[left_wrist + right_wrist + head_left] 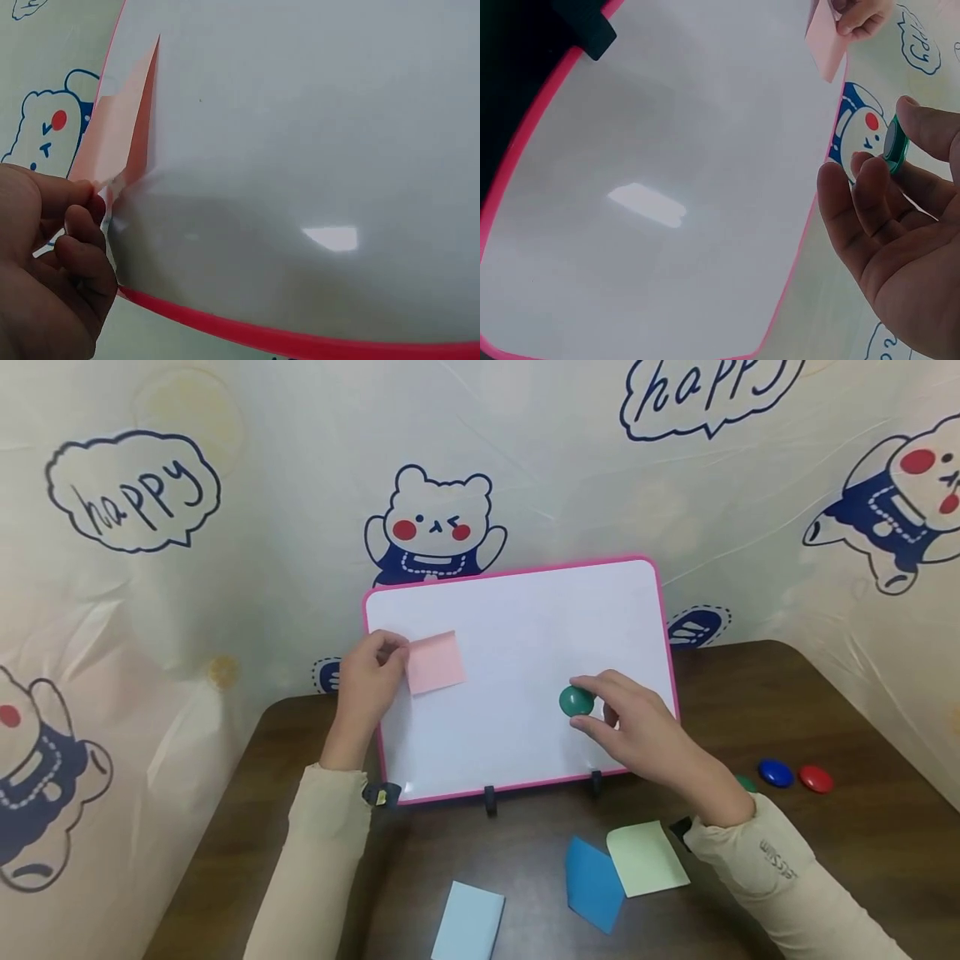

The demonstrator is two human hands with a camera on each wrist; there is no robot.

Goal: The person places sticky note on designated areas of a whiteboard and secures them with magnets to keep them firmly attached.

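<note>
Pink note (438, 665) over left part of whiteboard (517, 635), pinched by left hand (369, 681); green disc (575, 702) before whiteboard's right half, pinched by right hand (648, 731) — apparently note-positioning step, next move likely calling for disc against note.

Left hand grip (369, 679): pink sticky note's (437, 662) left edge
Right hand grip (647, 725): green magnet (577, 701)
Whiteboard (517, 652): pink-framed
Tabletop (757, 702): blue magnet (776, 772), red magnet (816, 778)

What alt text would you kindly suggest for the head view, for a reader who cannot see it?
A person's left hand pinches a pink note at the left of a whiteboard, and the right hand pinches a green disc before it. A blue disc, a red disc and three papers, two blue and one green, lie on the table.
</note>
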